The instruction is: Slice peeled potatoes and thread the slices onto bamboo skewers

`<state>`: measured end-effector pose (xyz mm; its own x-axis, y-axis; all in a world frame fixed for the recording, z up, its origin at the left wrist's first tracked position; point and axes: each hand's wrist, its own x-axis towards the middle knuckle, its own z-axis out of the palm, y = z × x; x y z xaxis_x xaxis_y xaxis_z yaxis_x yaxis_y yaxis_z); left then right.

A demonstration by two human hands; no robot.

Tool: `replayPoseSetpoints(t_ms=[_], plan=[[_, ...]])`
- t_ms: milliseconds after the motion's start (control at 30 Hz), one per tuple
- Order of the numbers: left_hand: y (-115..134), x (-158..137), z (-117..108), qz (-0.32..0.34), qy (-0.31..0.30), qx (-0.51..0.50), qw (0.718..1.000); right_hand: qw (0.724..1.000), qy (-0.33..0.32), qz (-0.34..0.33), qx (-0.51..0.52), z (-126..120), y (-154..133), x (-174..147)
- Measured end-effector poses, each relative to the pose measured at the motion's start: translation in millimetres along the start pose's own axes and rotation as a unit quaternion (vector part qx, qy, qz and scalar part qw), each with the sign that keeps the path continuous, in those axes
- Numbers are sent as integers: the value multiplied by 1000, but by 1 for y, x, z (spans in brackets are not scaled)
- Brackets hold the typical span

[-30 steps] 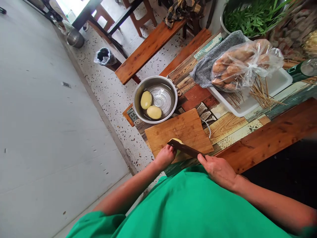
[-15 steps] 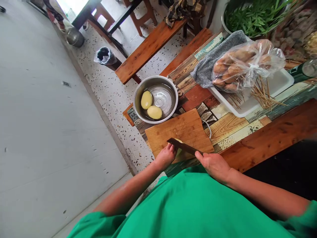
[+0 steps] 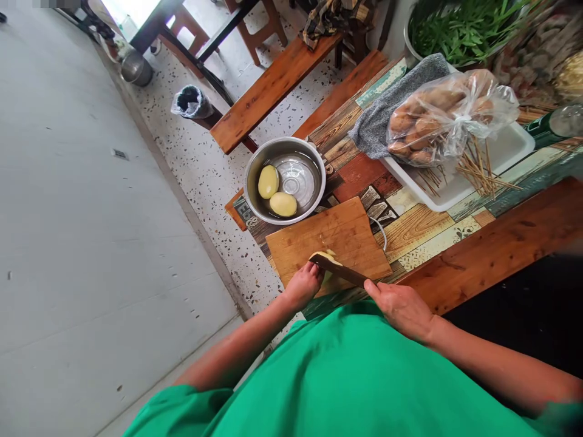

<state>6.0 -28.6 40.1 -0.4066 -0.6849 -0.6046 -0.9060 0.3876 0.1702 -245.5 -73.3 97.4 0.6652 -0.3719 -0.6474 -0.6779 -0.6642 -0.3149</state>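
Right now I am pinning the peeled yellow potato (image 3: 328,258) with my left hand (image 3: 304,285), fingers curled onto it, at the near edge of the wooden cutting board (image 3: 332,240) on the bench (image 3: 478,243). My right hand (image 3: 401,308), closed around the handle, is laying the dark-bladed knife (image 3: 339,270) across the potato, its long axis running from right hand toward left.
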Motion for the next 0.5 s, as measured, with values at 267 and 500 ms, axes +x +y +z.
replayPoseSetpoints(t_ms=[267, 500], plan=[[-1, 0, 2, 0, -10, -9, 1000, 999, -33, -9, -3, -11, 2, 4], [-5, 0, 14, 26, 35, -6, 999, 1000, -16, -9, -5, -6, -1, 23]])
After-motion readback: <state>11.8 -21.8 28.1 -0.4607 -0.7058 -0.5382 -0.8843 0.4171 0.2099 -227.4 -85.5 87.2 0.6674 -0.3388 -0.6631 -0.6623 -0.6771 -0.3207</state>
